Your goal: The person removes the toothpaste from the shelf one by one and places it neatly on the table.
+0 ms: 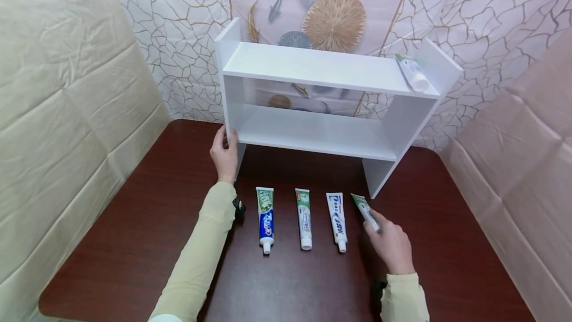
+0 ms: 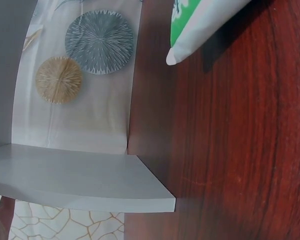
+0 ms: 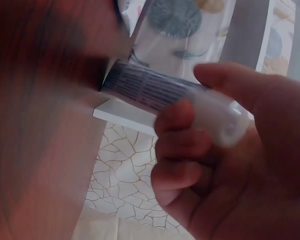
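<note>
My right hand (image 1: 392,246) holds a green-and-white toothpaste tube (image 1: 364,210) by its cap end, over the table to the right of the row. In the right wrist view the fingers curl round the tube (image 3: 145,90), its small-print side showing. My left hand (image 1: 225,157) grips the left side panel of a white two-tier shelf (image 1: 313,135), thumb on the inner side. Between the hands lie a blue-and-green Crest toothpaste tube (image 1: 265,220), a green-and-white tube (image 1: 304,220) and a white-and-blue tube (image 1: 337,220), caps toward me. Another tube (image 1: 412,72) lies on the upper shelf's right end.
The shelf stands at the back of a dark red-brown table (image 1: 277,287). Behind it hangs a patterned cloth (image 1: 187,39) with a fish-and-circle panel. Beige fabric (image 1: 67,88) walls in the left side, and similar fabric (image 1: 527,128) the right.
</note>
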`<state>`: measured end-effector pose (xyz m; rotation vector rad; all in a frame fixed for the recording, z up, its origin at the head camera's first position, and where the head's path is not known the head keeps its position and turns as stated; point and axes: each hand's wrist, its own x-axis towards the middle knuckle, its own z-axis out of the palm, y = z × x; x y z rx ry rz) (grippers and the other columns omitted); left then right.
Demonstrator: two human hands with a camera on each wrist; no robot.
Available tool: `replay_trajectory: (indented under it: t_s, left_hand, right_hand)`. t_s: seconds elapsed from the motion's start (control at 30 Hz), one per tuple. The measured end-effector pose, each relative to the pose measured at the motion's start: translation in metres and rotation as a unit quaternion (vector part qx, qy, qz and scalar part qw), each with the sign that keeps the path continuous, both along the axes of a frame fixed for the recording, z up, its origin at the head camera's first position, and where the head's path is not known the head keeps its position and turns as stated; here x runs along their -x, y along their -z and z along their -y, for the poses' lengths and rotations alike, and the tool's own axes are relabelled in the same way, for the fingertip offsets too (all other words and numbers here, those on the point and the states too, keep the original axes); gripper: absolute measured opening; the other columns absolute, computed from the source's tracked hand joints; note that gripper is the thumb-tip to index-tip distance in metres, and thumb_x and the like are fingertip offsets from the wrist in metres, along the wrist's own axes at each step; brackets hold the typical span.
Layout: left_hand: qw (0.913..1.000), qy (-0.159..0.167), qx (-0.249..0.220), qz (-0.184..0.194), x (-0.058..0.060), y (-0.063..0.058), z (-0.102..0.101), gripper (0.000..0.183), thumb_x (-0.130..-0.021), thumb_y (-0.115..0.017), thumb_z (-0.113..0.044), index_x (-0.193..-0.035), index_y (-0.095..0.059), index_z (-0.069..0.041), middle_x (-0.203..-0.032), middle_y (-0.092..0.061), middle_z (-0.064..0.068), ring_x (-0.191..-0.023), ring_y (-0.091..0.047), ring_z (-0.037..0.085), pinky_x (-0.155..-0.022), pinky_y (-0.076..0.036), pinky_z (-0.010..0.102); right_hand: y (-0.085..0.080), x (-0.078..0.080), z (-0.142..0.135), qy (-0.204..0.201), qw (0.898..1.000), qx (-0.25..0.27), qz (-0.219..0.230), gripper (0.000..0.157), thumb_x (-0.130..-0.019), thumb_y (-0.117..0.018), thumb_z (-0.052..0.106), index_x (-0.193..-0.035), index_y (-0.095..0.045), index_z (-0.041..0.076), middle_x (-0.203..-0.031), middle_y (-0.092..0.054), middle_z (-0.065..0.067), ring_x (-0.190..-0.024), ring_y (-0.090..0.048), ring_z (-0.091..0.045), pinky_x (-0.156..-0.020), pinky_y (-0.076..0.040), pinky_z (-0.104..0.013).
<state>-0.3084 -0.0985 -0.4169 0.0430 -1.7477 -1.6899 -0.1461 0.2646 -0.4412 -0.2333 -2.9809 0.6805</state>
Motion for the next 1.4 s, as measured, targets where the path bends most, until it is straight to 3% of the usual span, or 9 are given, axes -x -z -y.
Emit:
replay_trajectory:
  t_s: [0.07,0.2,0.3,0.43,0.7,0.87,1.0,1.2,1.4]
  left_hand:
    - [1.0,0.001,0.002,0.002,-0.004,-0.003,0.0,0.035,-0.098,-0.057,-0.017,-0.129,-0.06,-0.001,-0.124,-0.064,0.022,-0.107,-0.064,0.037,-0.083,-0.05,0.031]
    - [1.0,0.002,-0.005,0.007,-0.006,-0.003,0.0,0.036,-0.098,-0.057,-0.018,-0.13,-0.06,-0.002,-0.125,-0.063,0.021,-0.108,-0.063,0.037,-0.088,-0.05,0.041]
    - [0.9999,0.006,-0.011,0.006,-0.006,-0.001,0.001,0.035,-0.098,-0.057,-0.019,-0.129,-0.061,-0.003,-0.126,-0.063,0.022,-0.109,-0.062,0.038,-0.09,-0.049,0.046]
    - [0.9999,0.009,-0.011,0.006,-0.005,-0.001,0.002,0.035,-0.098,-0.058,-0.019,-0.129,-0.061,-0.004,-0.126,-0.062,0.022,-0.109,-0.062,0.038,-0.089,-0.049,0.043]
    - [0.9999,0.005,-0.011,-0.004,-0.005,-0.003,0.001,0.035,-0.098,-0.058,-0.017,-0.128,-0.061,-0.002,-0.125,-0.062,0.023,-0.108,-0.062,0.04,-0.089,-0.049,0.046]
    - [0.9999,0.007,-0.011,-0.006,-0.005,-0.003,0.0,0.035,-0.097,-0.058,-0.017,-0.128,-0.061,-0.001,-0.125,-0.062,0.024,-0.108,-0.062,0.042,-0.088,-0.048,0.046]
    - [0.9999,0.007,-0.014,-0.002,-0.006,-0.002,0.0,0.035,-0.097,-0.059,-0.017,-0.128,-0.061,-0.001,-0.125,-0.063,0.023,-0.108,-0.062,0.041,-0.089,-0.048,0.046]
    - [0.9998,0.009,-0.012,0.011,-0.006,-0.003,0.0,0.036,-0.097,-0.059,-0.019,-0.13,-0.061,-0.004,-0.128,-0.062,0.021,-0.111,-0.062,0.038,-0.087,-0.048,0.034]
    - [0.9998,0.009,-0.017,-0.001,-0.005,-0.005,-0.001,0.035,-0.097,-0.059,-0.017,-0.129,-0.061,-0.002,-0.126,-0.062,0.024,-0.11,-0.061,0.041,-0.09,-0.048,0.049]
  right_hand:
    - [0.002,0.002,-0.001,-0.009,1.0,-0.008,0.022,0.05,-0.092,-0.06,0.024,-0.137,-0.054,0.002,-0.115,-0.064,-0.033,-0.066,-0.056,-0.027,-0.056,-0.042,-0.038]
    - [0.009,0.004,0.001,-0.035,0.998,-0.019,0.051,0.056,-0.088,-0.061,0.022,-0.138,-0.051,0.0,-0.107,-0.065,-0.033,-0.055,-0.046,-0.021,-0.049,-0.034,-0.031]
    - [0.014,0.006,0.003,-0.052,0.997,-0.03,0.055,0.058,-0.086,-0.062,0.022,-0.139,-0.051,-0.001,-0.107,-0.065,-0.034,-0.056,-0.046,-0.02,-0.049,-0.033,-0.031]
    - [0.017,0.007,0.004,-0.058,0.996,-0.042,0.061,0.06,-0.085,-0.065,0.022,-0.139,-0.051,-0.001,-0.11,-0.064,-0.034,-0.06,-0.049,-0.021,-0.05,-0.034,-0.032]
    - [0.011,0.015,-0.002,-0.086,0.99,-0.086,0.074,0.061,-0.083,-0.07,0.027,-0.136,-0.054,0.0,-0.11,-0.066,-0.031,-0.069,-0.056,-0.024,-0.054,-0.043,-0.038]
    - [0.011,0.016,-0.006,-0.08,0.989,-0.068,0.101,0.058,-0.085,-0.068,0.022,-0.136,-0.053,-0.001,-0.109,-0.065,-0.029,-0.063,-0.054,-0.021,-0.052,-0.04,-0.033]
    - [0.015,0.017,-0.006,-0.076,0.991,-0.048,0.094,0.051,-0.087,-0.065,0.019,-0.133,-0.055,-0.003,-0.109,-0.065,-0.028,-0.064,-0.056,-0.02,-0.052,-0.041,-0.031]
    - [0.017,0.019,-0.005,-0.068,0.994,-0.052,0.074,0.046,-0.088,-0.064,0.016,-0.128,-0.057,-0.005,-0.112,-0.065,-0.03,-0.074,-0.059,-0.024,-0.057,-0.045,-0.035]
    - [0.016,0.02,-0.007,-0.067,0.994,-0.057,0.064,0.046,-0.088,-0.063,0.017,-0.129,-0.056,-0.003,-0.106,-0.066,-0.029,-0.07,-0.058,-0.023,-0.055,-0.044,-0.036]
